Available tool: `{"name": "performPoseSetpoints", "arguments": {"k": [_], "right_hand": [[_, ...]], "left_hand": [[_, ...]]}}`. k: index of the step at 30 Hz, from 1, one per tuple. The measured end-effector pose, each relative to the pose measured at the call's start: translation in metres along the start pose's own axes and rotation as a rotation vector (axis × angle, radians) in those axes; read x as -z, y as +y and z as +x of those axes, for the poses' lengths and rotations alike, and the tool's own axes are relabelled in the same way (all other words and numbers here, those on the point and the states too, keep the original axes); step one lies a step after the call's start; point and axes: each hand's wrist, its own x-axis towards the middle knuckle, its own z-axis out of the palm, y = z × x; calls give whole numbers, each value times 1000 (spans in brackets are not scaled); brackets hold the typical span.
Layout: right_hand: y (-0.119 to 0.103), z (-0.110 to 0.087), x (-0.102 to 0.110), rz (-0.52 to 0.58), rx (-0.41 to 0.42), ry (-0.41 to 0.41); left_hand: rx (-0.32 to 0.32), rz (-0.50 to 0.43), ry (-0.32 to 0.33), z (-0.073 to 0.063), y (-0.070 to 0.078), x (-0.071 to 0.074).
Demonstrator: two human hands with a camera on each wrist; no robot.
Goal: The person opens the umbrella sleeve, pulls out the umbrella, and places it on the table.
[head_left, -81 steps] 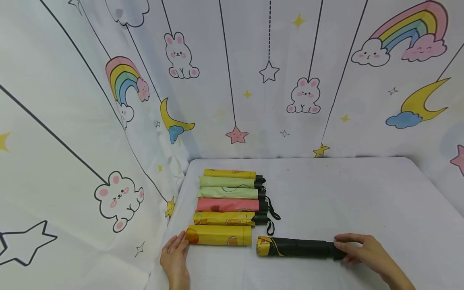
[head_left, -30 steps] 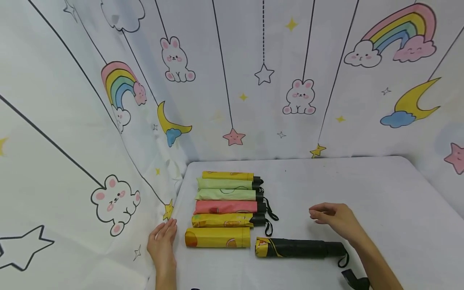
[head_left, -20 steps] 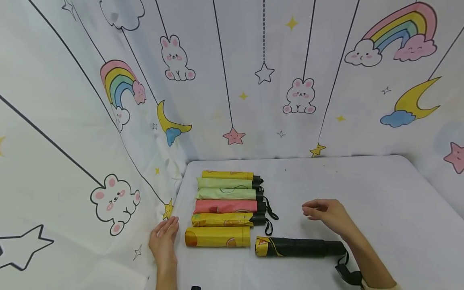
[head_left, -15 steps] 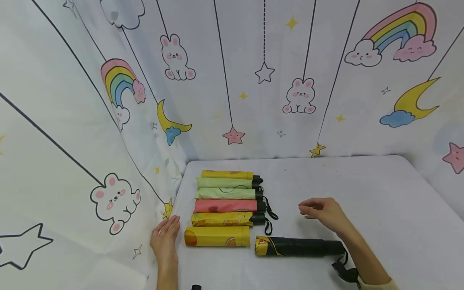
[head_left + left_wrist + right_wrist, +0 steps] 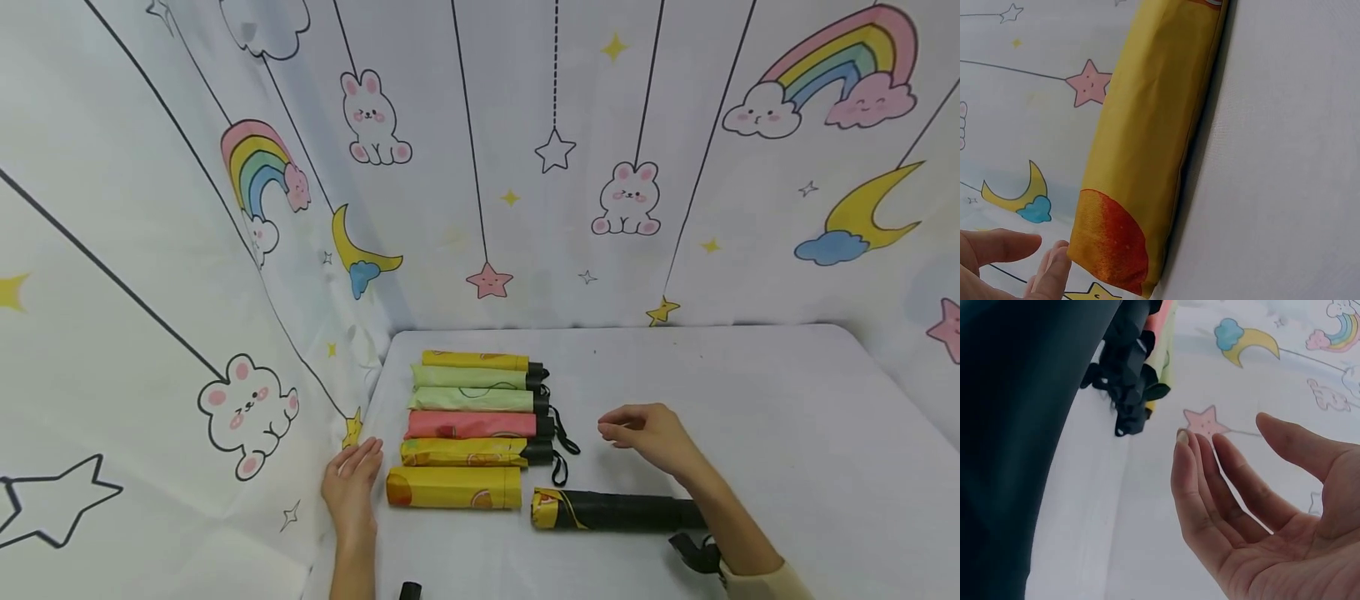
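My left hand (image 5: 352,487) rests relaxed beside the left end of a yellow umbrella sleeve (image 5: 453,487) with an orange print, its fingers loosely extended. In the left wrist view the fingertips are right at that end of the sleeve (image 5: 1141,137). To the right of the sleeve lies a folded black umbrella (image 5: 622,511) with a yellow printed tip; my right forearm hides its handle end. Beyond this umbrella my right hand (image 5: 648,433) hovers over the table, fingers gently curved and holding nothing. The right wrist view shows an open gap between its thumb and fingers (image 5: 1194,481).
Behind the sleeve, several folded umbrellas lie in a row with black handles to the right: yellow (image 5: 465,452), pink (image 5: 472,425), light green (image 5: 472,400) and another yellow (image 5: 476,360). A black wrist device (image 5: 696,552) sits by my right sleeve. A patterned curtain (image 5: 450,100) surrounds the white table (image 5: 750,400).
My right hand has let go of the black umbrella's handle and moved up and left over the table. My left hand came off the sleeve's end, then drifted back towards it.
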Motion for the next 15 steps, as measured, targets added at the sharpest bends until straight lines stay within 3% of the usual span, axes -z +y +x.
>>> {"name": "performPoseSetpoints", "arguments": {"k": [15], "right_hand": [[-9,18,-34,-49,-21,-49]], "left_hand": [[-14,104,-28,1,-8,-10]]}}
